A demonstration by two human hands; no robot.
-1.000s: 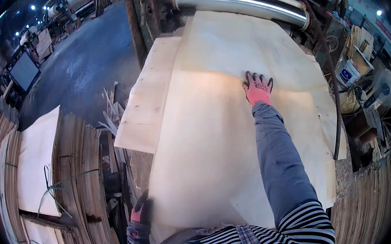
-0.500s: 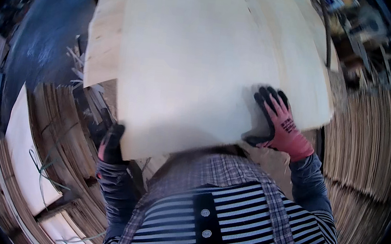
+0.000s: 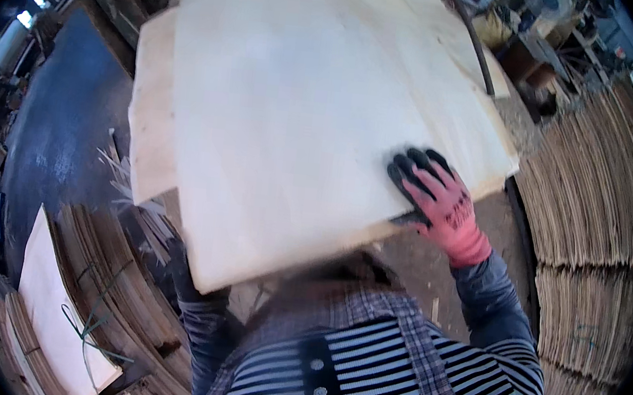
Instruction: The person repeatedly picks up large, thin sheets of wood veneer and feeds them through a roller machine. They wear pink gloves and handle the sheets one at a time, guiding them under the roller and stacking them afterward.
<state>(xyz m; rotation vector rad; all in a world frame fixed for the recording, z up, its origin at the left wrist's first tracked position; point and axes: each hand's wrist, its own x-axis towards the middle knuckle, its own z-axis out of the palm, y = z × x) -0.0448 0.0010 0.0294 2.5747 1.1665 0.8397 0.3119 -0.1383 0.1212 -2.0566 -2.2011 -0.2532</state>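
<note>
A large pale wood veneer sheet (image 3: pixel 285 125) lies in front of me, its near left corner jutting toward my body. My right hand (image 3: pixel 436 198), in a pink and black glove, rests on top of the sheet by its near edge. Its fingers are stretched out and slightly apart, with the thumb at the edge. Of my left arm, the grey sleeve (image 3: pixel 203 320) shows below the near left corner. The left hand is dark and mostly hidden by that corner, so its fingers cannot be made out. Another veneer sheet (image 3: pixel 155 103) sticks out beneath on the left.
Tall stacks of brown veneer (image 3: pixel 587 187) stand along the right. Bundled veneer (image 3: pixel 119 277) with green ties and a white sheet (image 3: pixel 62 309) lie at the lower left. Thin wood scraps (image 3: pixel 147 230) lie beside the bundles. A dark bar (image 3: pixel 475 44) crosses the sheet's far right.
The view has shifted. The near left corner sits lower in the picture and now covers my left hand, which showed beside it before. My right hand stays flat on the sheet.
</note>
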